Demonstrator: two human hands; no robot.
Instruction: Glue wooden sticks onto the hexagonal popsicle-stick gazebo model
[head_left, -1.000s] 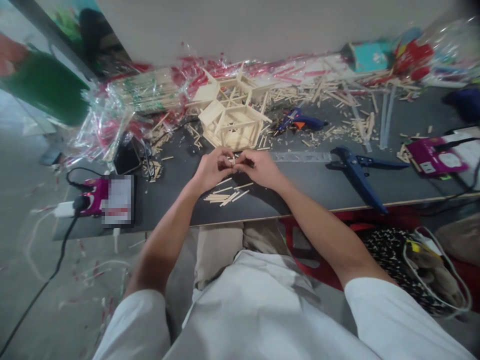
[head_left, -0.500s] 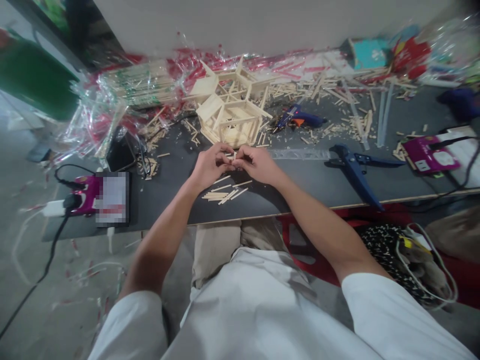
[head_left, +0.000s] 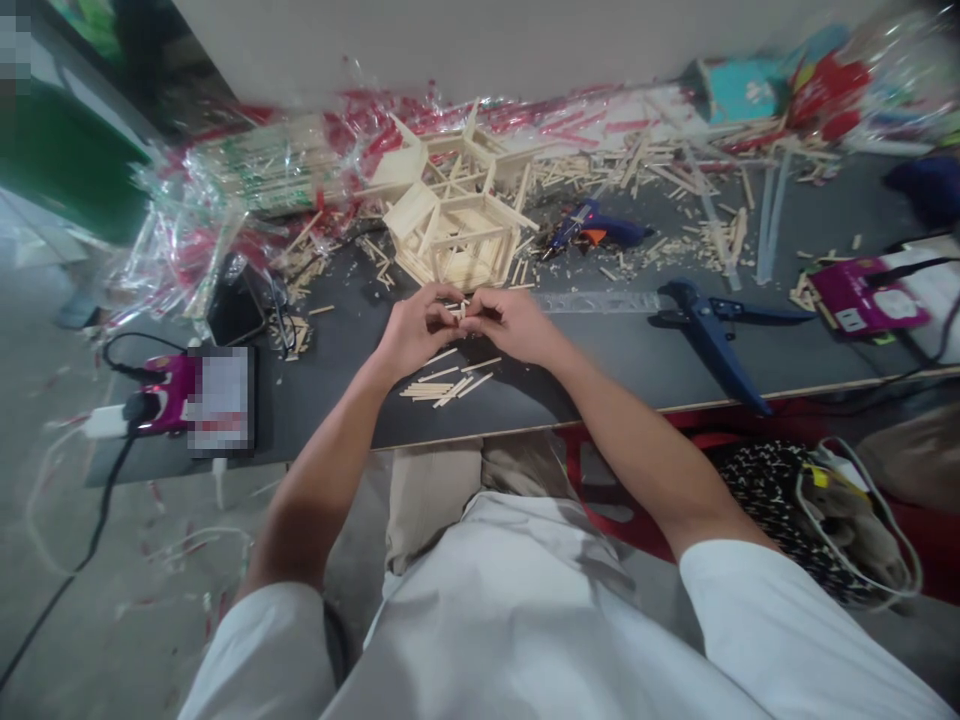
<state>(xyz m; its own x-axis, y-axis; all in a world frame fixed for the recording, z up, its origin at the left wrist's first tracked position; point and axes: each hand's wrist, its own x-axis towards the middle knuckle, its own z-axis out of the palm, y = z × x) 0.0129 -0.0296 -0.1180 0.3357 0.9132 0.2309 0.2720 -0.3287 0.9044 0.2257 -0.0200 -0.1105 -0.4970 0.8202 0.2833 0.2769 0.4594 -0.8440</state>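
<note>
My left hand [head_left: 418, 328] and my right hand [head_left: 508, 322] meet over the dark table. Small pale wooden sticks [head_left: 460, 312] are pinched between the fingertips of both hands; how many is too small to tell. Just behind my hands stands a wooden framework [head_left: 469, 240] of hexagonal shapes with flat panels. Several loose sticks [head_left: 450, 387] lie in front of my hands near the table's front edge.
A blue glue gun [head_left: 600, 228], a clear ruler-like strip [head_left: 600, 303] and a blue cutter [head_left: 709, 330] lie to the right. At left are a phone [head_left: 238, 305], a purple power box [head_left: 169, 390] and plastic wrapping [head_left: 176, 230]. Stick scraps lie towards the back.
The view has shifted slightly. Both hands stay together in nearly the same place, fingers still closed on the small sticks.
</note>
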